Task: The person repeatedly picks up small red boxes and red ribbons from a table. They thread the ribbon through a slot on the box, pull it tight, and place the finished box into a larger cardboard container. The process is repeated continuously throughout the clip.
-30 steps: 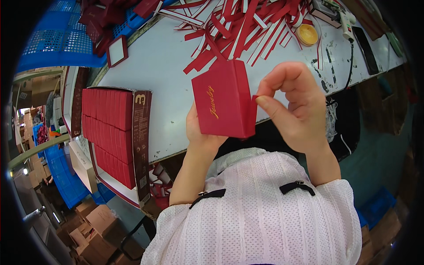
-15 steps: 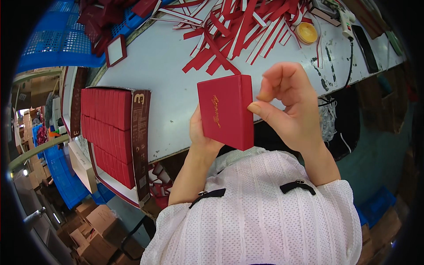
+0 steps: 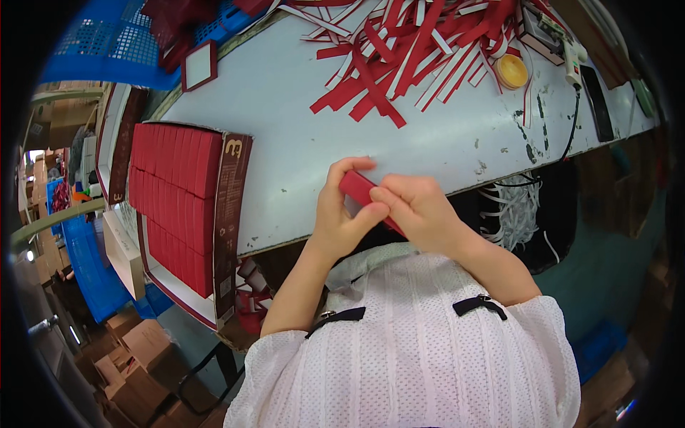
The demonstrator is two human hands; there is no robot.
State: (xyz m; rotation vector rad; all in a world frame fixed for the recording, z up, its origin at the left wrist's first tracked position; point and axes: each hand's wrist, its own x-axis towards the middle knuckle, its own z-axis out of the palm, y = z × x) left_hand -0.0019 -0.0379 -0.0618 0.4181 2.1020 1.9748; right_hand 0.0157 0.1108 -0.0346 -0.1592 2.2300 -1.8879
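Over the table's near edge I hold a flat red gift box [image 3: 358, 187], turned so that its narrow side faces up. My left hand [image 3: 334, 220] is closed around it, fingers behind and thumb toward the near side. Thumb and fingers of my right hand [image 3: 422, 208] are pinched together on the box's narrow edge and cover part of it. Whether a ribbon lies under those fingers cannot be made out. Beyond the hands, a loose pile of red and white ribbon strips [image 3: 399, 68] spreads across the table.
A brown carton [image 3: 232, 228] packed with rows of red boxes [image 3: 178, 192] stands at left. Blue crates [image 3: 100, 53], a red-framed lid [image 3: 199, 65], a yellow round tin [image 3: 511, 71], a power strip [image 3: 572, 63] and a black phone-like slab [image 3: 596, 103] lie around the white table [image 3: 285, 118].
The box has turned from showing its gold-printed face to edge-on. My right hand has come down and left onto its edge. One ribbon end behind the box now shows fully.
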